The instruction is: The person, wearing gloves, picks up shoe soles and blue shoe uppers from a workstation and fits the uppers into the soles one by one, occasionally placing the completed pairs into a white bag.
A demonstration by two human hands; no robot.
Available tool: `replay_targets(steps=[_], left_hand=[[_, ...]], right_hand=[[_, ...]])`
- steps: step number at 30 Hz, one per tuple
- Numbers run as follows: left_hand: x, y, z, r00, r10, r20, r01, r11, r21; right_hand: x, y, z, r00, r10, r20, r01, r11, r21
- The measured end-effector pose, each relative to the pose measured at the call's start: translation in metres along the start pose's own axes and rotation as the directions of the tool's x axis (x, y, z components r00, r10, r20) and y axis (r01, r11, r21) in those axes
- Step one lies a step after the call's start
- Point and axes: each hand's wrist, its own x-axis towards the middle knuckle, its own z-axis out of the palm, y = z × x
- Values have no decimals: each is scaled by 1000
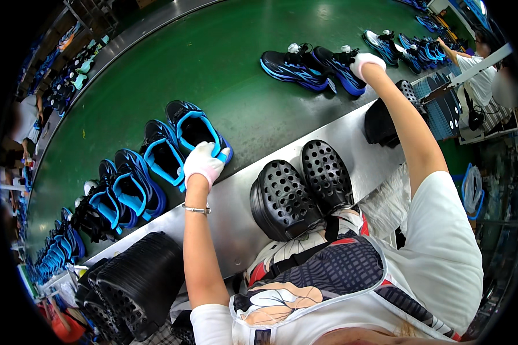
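My left hand [204, 164], in a white glove, is closed on the heel collar of a black and blue sneaker [193, 125], its thumb and fingers pinching the bright blue lining. Another sneaker [163, 154] stands close against it on the left. Stretched out to the far right, my right hand [367, 64], also gloved, grips the heel end of a black and blue sneaker [341, 70]; its fingers are partly hidden. Beside that shoe is a matching sneaker [293, 68] with white wadding at its throat.
The shoes stand on a green conveyor belt [236, 86] with a metal ledge [236, 230] along my side. Black perforated foot-shaped pieces [285, 198] lie in front of me, with a larger stack [138, 282] at left. More sneakers [129, 187] line the belt; a co-worker [477, 77] is at right.
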Motion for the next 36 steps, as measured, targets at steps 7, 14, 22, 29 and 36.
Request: replay_targets(steps=[7,14,22,29,36], left_hand=[[2,-4,5,1000,11,-22,-11,1000,-13],[2,-8,8,999,8,-42,-9,1000,-19],[2,-9,9,998,-4,-59,0,999,-55],[2,-15,9,1000,-11,-29,10,999,-39],[1,-19,11,999,-38,-19,37,997,-60]], right_hand=[[50,-6,54,995,-96,-21,98,968,232],[40,-70,18,954,-291,67,204,797,568],[-12,-136,2,942,-336,27,305,884,354],[-27,-141,-9,808,-524,269,196,670,716],[-66,-147,-14,856,-471,213,308,796,521]])
